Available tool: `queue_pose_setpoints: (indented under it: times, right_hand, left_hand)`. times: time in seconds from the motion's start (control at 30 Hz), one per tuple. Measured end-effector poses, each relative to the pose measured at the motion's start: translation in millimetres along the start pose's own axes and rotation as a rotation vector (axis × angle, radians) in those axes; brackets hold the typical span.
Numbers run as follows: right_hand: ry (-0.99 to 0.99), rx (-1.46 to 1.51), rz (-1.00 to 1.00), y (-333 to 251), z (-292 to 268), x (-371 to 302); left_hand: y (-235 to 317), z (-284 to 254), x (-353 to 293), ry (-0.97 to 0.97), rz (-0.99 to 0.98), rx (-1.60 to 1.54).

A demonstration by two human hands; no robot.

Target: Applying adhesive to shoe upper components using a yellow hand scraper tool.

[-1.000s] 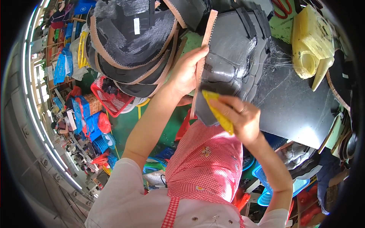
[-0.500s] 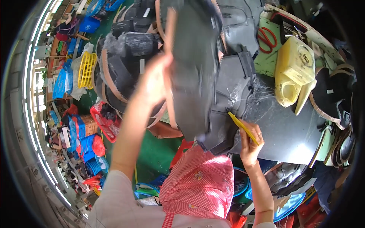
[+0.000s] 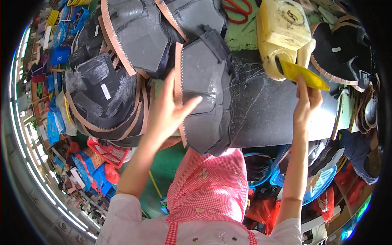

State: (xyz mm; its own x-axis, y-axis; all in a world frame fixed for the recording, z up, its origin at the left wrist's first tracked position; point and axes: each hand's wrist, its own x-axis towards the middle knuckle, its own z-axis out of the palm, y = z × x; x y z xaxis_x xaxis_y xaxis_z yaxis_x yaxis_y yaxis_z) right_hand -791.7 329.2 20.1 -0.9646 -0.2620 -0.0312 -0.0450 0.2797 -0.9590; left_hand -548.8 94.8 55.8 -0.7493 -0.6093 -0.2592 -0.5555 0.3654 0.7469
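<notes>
Yellow flat tool was in the right hand, and dark grey panels were by the left hand.

From where I stood, the right hand was closed on the tool between thumb and fingers, with its dark tip at the mouth of the yellowish jug; whether the tip was inside, I could not tell. The left hand was open, its thumb reaching over the top panel beside the tan toothed strip; I could not tell if it pressed. These panels lay overlapped at the left of the black board, their lower end above the checked apron.
</notes>
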Motion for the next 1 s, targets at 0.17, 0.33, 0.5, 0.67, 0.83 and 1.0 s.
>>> queue_pose_setpoints:
  times: [0.17,0.33,0.5,0.67,0.83,1.0]
  right_hand:
    - [-0.532,0.104,0.077,-24,53,-66]
    - [-0.189,0.051,-0.005,-21,86,-63]
    - [-0.177,-0.165,-0.171,-21,92,-63]
    - [-0.116,-0.121,-0.060,-25,93,-61]
    - [-0.038,-0.020,-0.039,-29,99,-57]
    - [-0.173,-0.104,0.006,-36,94,-66]
  left_hand:
    - [-3,24,-1,0.052,-0.152,-0.216]
    - [-22,31,2,0.060,-0.045,-0.175]
    - [-17,30,4,0.040,-0.152,-0.299]
    - [-23,32,4,0.020,-0.179,-0.298]
    - [-22,37,5,0.062,-0.093,-0.249]
    - [-25,36,3,0.070,-0.118,-0.222]
